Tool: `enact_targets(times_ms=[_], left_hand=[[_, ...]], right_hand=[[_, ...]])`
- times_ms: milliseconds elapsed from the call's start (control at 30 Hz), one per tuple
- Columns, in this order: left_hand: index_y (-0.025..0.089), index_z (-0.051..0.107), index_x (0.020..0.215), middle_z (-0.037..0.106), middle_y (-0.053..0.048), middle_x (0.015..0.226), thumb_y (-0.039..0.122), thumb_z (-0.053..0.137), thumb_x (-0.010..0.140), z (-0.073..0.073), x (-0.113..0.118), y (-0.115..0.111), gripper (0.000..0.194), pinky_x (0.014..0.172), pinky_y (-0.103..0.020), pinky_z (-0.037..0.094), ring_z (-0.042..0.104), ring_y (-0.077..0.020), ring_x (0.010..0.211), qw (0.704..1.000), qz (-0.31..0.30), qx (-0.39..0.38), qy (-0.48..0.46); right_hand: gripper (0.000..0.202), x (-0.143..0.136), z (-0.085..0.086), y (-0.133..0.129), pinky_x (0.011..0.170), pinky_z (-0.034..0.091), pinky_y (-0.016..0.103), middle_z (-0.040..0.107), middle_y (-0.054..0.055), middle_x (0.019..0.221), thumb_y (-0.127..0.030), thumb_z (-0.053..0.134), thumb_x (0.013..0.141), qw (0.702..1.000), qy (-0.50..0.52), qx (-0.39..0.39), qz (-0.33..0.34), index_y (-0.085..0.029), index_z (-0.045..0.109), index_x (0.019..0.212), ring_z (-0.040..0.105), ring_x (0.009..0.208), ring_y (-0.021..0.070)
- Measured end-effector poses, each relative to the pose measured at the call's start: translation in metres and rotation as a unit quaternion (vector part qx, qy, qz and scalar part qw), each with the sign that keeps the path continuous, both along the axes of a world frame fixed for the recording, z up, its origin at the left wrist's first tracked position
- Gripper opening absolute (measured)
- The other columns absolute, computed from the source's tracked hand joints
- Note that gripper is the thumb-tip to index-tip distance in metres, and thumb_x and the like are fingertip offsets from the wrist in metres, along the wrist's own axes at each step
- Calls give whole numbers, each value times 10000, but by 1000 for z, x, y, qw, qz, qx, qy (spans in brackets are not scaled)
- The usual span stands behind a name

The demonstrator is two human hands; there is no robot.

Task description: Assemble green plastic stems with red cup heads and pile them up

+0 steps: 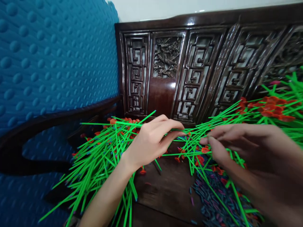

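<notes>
My left hand reaches in at the middle, thumb and fingers pinched around a thin green plastic stick. The stick lies nearly level, and part of it is hidden behind the hand. To the right, my right hand has thumb and forefinger pressed together; whatever is between them is too small to make out. Loose green sticks with red cup-shaped ends lie crossed between the two hands. Below my right hand spreads a pile of small dark blue and purple tube pieces.
A large heap of green sticks lies at the left, another bundle at the right. Behind stands the carved dark wooden backrest of a bench. A curved armrest and a blue studded sheet border the left.
</notes>
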State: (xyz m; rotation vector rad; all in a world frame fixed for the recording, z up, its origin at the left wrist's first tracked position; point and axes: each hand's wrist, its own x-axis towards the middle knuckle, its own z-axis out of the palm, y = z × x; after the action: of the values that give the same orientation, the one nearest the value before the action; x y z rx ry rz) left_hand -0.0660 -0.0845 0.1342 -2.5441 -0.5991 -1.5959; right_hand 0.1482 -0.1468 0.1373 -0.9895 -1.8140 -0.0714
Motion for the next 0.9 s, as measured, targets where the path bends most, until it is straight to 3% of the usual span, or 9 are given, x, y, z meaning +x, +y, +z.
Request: enact_targets(times_ms=[333, 700, 900], left_hand=[[151, 638, 1055, 715, -33, 933, 113, 586, 958, -2, 6, -4, 116, 792, -269, 580, 662, -122, 876, 999, -14, -26, 24], [139, 655, 1029, 743, -51, 944, 83, 553, 963, -3, -5, 2, 134, 772, -288, 569, 640, -131, 855, 994, -79, 16, 73], [141, 647, 1061, 758, -49, 979, 96, 508, 986, 0, -8, -1, 164, 753, -298, 551, 644, -133, 819, 994, -44, 26, 95]], right_hand=[[130, -13, 3, 20, 702, 606, 252, 778, -27, 978, -168, 671, 897, 999, -24, 43, 3, -261, 667, 988, 753, 802, 159], [29, -5, 8, 17, 523, 578, 202, 785, -47, 835, -266, 705, 885, 997, -54, 22, 42, -265, 701, 914, 727, 605, 133], [41, -9, 8, 16, 614, 605, 193, 780, -42, 853, -256, 717, 873, 998, -16, 1, 55, -260, 694, 908, 737, 673, 130]])
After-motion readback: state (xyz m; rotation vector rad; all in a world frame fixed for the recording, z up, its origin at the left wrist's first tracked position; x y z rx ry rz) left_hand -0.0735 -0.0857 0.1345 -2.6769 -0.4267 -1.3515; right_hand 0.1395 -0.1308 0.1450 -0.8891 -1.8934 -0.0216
